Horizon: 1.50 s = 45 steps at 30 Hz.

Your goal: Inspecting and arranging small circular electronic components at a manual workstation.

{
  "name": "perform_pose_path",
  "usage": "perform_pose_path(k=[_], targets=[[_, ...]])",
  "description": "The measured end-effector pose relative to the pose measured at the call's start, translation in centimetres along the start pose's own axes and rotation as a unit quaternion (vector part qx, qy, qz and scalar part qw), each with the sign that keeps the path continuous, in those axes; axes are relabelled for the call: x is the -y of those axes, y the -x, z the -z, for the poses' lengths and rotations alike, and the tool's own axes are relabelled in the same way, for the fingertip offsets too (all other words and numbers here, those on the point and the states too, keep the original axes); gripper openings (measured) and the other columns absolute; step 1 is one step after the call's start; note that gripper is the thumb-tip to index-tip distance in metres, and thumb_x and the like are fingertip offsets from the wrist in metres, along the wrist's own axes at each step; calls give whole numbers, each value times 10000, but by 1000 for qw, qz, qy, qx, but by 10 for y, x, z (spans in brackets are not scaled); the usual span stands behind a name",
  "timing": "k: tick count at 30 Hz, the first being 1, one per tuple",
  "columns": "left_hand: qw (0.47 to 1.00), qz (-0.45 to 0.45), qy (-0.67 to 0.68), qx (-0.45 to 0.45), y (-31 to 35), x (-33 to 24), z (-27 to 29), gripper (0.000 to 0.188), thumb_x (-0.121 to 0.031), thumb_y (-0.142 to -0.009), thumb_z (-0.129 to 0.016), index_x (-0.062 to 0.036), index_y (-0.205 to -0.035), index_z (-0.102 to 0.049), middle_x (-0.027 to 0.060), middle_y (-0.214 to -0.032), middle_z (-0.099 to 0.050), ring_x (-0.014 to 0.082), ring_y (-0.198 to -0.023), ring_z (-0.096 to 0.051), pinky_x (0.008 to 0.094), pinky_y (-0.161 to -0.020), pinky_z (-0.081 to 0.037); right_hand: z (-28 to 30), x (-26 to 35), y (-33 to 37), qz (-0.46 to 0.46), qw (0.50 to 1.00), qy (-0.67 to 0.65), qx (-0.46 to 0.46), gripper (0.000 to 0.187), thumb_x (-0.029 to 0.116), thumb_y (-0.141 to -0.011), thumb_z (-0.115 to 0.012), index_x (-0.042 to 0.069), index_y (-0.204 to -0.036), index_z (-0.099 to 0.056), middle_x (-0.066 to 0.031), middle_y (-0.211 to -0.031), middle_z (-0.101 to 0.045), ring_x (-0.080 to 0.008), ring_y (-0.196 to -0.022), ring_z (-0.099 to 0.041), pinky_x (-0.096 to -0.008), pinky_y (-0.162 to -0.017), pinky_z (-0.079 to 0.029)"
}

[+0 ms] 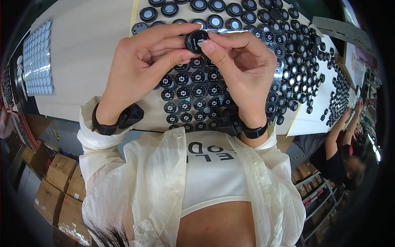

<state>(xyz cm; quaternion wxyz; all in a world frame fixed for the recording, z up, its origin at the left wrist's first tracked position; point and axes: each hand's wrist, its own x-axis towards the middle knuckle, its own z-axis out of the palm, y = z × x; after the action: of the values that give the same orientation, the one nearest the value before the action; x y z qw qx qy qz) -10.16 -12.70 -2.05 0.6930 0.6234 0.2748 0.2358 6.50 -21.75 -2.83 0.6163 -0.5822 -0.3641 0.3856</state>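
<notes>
Above the table, both my hands meet at a small round black disc (194, 43) with white print on its face. My left hand (142, 59) grips its left edge between thumb and fingers. The thumb and index finger of my right hand (251, 59) pinch at its right side, and the thumb covers part of the face. Beneath my hands lies a sheet of round black stickers (198, 90) with white marks, set in rows. My hands hide its upper part. Several black round parts with pale centres (216, 21) stand just beyond my fingertips.
Many more black round parts (294, 78) crowd the table to the right. A sheet of pale round stickers (38, 59) lies at the far left. Cardboard boxes (61, 171) are stacked below left. At the right edge, another person's arms (337, 127) reach over the table.
</notes>
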Motion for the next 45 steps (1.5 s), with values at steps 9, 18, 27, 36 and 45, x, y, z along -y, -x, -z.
perform_pose_path(k=[9, 18, 27, 36, 45], targets=[[999, -1, -34, -21, -3, 6, -1, 377, 50, -888, -635, 34, -1262, -591, 125, -1133, -684, 160, -1016, -664, 276, -892, -552, 0, -2, -4, 98, 980, 172, -18, 134, 84, -770, -802, 43, -892, -765, -21, -751, -658, -94, -640, -555, -219, -554, -403], [983, -49, -178, 8, -33, -15, 23, 368, -2, -895, -657, 21, -1257, -597, 70, -1185, -650, 149, -1054, -622, 285, -929, -514, -4, -3, -3, 64, 980, 158, 101, 459, 65, -885, -652, 56, -1336, -566, -137, -1086, -609, -217, -881, -616, -293, -758, -510], [802, -43, -593, -58, -170, -24, 127, 307, -72, -793, -652, 21, -1084, -686, 181, -983, -687, 296, -877, -671, 343, -797, -531, 1, 9, -2, 70, 975, 196, 73, 340, 35, -856, -655, 30, -1195, -626, -136, -1087, -608, -204, -845, -625, -305, -722, -514], [775, -175, -600, 95, -96, -36, 78, 313, 1, -811, -577, -35, -1109, -666, 157, -1084, -622, 328, -1046, -592, 396, -918, -471, 18, 17, 1, 58, 915, 374, 140, 243, 35, -823, -678, 23, -1061, -628, -143, -1014, -608, -321, -910, -597, -381, -794, -491], [790, -186, -578, 85, -73, -36, 86, 272, -75, -777, -689, -16, -1036, -629, 131, -955, -642, 329, -875, -632, 382, -792, -514, -15, 18, -18, 106, 883, 406, 210, 235, 44, -814, -695, 29, -1042, -642, -129, -964, -610, -313, -885, -615, -374, -783, -497]])
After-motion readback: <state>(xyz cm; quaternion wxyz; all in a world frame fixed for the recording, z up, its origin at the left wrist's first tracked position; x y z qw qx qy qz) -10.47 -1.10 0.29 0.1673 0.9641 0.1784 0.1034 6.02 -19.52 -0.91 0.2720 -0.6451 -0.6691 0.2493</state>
